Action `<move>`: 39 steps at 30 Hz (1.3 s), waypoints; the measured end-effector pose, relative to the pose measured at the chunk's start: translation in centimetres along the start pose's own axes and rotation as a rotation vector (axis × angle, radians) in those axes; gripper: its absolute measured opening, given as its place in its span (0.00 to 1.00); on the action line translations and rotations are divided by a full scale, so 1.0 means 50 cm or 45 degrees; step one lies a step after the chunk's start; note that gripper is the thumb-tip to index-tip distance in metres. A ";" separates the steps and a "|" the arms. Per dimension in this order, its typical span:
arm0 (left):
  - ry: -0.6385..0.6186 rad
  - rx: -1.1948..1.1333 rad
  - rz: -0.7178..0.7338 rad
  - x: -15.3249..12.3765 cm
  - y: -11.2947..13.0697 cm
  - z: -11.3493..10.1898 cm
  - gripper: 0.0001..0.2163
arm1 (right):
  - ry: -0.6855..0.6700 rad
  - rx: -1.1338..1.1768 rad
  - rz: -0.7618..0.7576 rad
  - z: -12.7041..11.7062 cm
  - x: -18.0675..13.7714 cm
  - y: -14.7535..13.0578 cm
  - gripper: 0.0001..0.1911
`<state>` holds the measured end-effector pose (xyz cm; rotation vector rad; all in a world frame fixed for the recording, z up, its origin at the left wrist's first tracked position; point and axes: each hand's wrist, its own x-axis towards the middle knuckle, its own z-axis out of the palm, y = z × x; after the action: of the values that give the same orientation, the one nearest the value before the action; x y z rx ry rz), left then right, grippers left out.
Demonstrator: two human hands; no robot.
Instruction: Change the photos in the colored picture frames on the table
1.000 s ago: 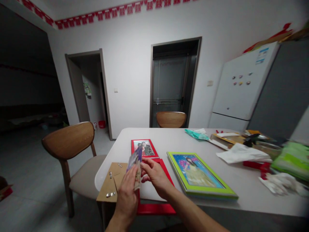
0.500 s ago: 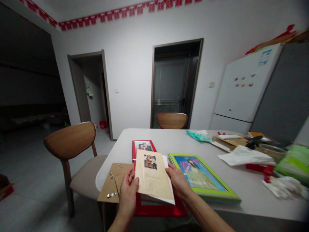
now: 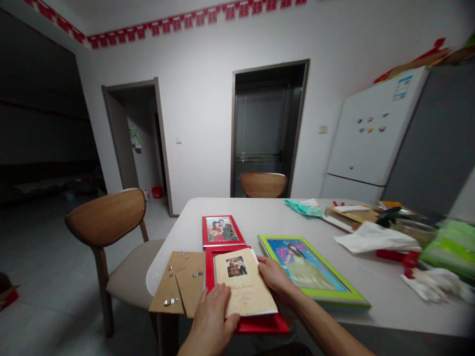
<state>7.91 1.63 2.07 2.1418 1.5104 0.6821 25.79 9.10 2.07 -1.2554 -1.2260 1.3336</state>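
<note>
A cream printed sheet (image 3: 247,291) with a small photo near its top lies slightly askew over a red picture frame (image 3: 267,325) at the table's near edge. White paper shows behind the sheet's right edge. My right hand (image 3: 276,279) pinches that edge near the top corner. Flat across the frame's left side and the sheet's lower left rests my left hand (image 3: 215,316), fingers stretched and thumb apart. Brown backing boards (image 3: 166,282) with metal clips lie left of the frame. Beyond it is a smaller red-framed photo (image 3: 222,231); to the right lies a green-framed photo (image 3: 304,267).
On the table's right side are white paper (image 3: 374,238), crumpled white gloves (image 3: 434,284), a green package (image 3: 452,249) and a teal wrapper (image 3: 304,208). Wooden chairs stand at the left (image 3: 107,217) and far side (image 3: 263,185). A fridge (image 3: 371,123) is at the back right.
The cream sheet has come down from above the table onto the red frame. My left hand has let go of its left edge and moved down and right, now lying flat.
</note>
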 end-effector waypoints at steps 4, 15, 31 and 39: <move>-0.047 0.084 0.005 -0.001 0.001 -0.002 0.26 | -0.017 0.022 0.002 0.003 0.004 0.000 0.26; -0.061 0.226 -0.022 0.007 0.008 -0.006 0.23 | 0.135 -0.909 -0.367 0.021 0.015 -0.001 0.19; 0.167 0.462 -0.252 -0.045 -0.182 -0.080 0.29 | 0.218 -1.578 -0.545 0.031 -0.013 0.018 0.16; 0.377 0.574 -0.136 -0.052 -0.227 -0.077 0.22 | -0.170 -1.314 -0.837 0.187 -0.076 -0.001 0.18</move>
<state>-3.55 2.97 -2.11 2.3295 2.0882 0.6958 16.75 4.60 2.41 -1.2112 -2.3079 0.2522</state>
